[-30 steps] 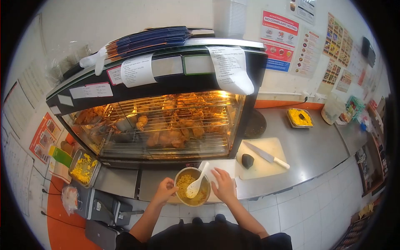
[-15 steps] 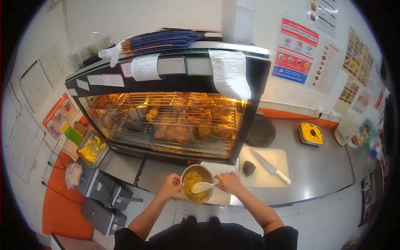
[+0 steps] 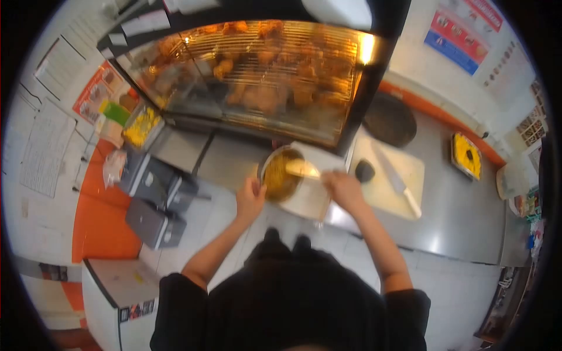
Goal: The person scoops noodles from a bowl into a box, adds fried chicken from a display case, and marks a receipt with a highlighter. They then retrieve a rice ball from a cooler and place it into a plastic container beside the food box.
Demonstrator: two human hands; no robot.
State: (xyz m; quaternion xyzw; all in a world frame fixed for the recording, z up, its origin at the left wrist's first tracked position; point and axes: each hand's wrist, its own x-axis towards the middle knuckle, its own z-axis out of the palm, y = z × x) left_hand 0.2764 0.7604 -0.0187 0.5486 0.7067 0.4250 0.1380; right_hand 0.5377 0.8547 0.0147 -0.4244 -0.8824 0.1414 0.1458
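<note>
As hands (image 3: 297, 190) grip, a pale spoon (image 3: 303, 169) crosses the round bowl (image 3: 282, 174).

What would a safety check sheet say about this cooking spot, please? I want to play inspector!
Surface: metal counter, shiny; blur hides small spills.
Things in use: round bowl of yellowish food, with a pale spoon dipped in it.
Clutter: knife lying bare on the cutting board, beside a dark lump; a tray of yellow food farther right.
Left hand: holds the bowl's edge.
Right hand: holds the spoon's handle.
Cables: dark ones by the left wall; ends too blurry to check.
Surroundings: lit glass cabinet with browned food inside; grey bins at left.
</note>
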